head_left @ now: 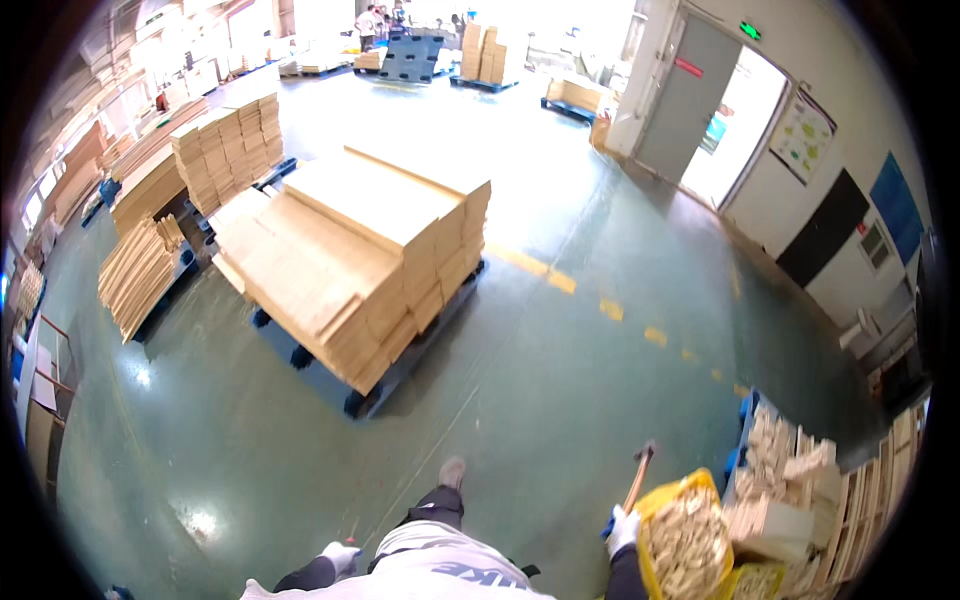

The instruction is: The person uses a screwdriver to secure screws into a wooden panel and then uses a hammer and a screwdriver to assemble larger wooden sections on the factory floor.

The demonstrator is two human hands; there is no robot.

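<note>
My right hand (622,528), in a white and blue work glove, is closed around the wooden handle of a hammer (637,478). The hammer's dark head points forward over the floor. Just right of that hand stands a yellow basket (650,520) heaped with small wood pieces (686,540). My left hand (341,558), also gloved, hangs low beside my body with its fingers curled. A small reddish tip shows in front of it, too blurred to name.
A blue pallet (365,400) ahead bears stacked wooden boards (330,260). More board stacks (228,145) line the left. At the lower right, wood offcuts (768,455) lie beside the basket. A grey door (690,95) stands at the far right, and people (368,25) are far ahead.
</note>
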